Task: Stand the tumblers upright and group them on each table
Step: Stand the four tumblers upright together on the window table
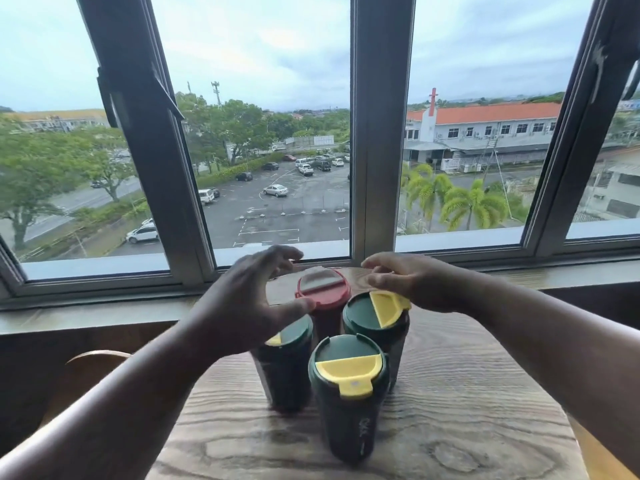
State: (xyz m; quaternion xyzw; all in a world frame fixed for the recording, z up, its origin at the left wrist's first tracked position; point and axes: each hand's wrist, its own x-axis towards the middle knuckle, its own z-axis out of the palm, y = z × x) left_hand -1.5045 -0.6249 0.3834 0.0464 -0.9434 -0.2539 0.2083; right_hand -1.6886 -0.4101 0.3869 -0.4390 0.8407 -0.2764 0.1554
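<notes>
Several tumblers stand upright in a tight cluster on the wooden table (467, 403). Three are dark green with yellow lid flaps: one in front (348, 410), one at the right (375, 320), one at the left (287, 368), partly hidden under my left hand. Behind them stands a red tumbler (325, 299) with a grey flap. My left hand (249, 303) hovers over the left side of the group, fingers spread and relaxed, holding nothing. My right hand (412, 282) hovers over the right side, fingers loosely extended, just above the right green tumbler's lid.
The table butts against a low window ledge (104, 310) with a metal-framed window (381, 133) behind it. A curved wooden chair back (100, 358) stands left of the table. Bare tabletop lies to the right and in front of the cluster.
</notes>
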